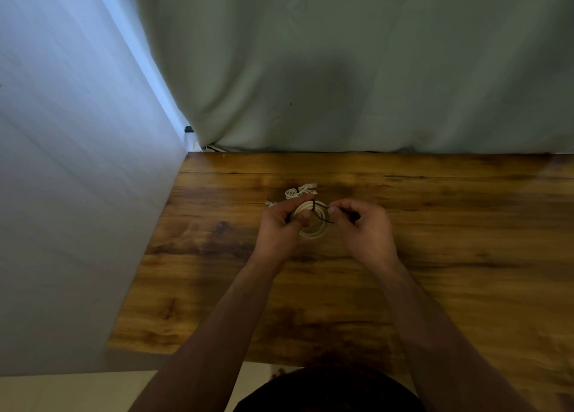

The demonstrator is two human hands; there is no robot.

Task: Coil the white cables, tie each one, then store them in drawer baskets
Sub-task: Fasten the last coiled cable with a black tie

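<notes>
Left hand (281,222) grips the white coil (313,232); right hand (363,226) pinches the dark tie (320,216) crossing it. A slack tie could let the loops spring apart.

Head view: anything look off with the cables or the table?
Nothing stands out. Left hand holds the white coil, right hand pinches the dark tie looped over it; a second cable bundle lies just behind on the wooden table. No damage or spill.
</notes>
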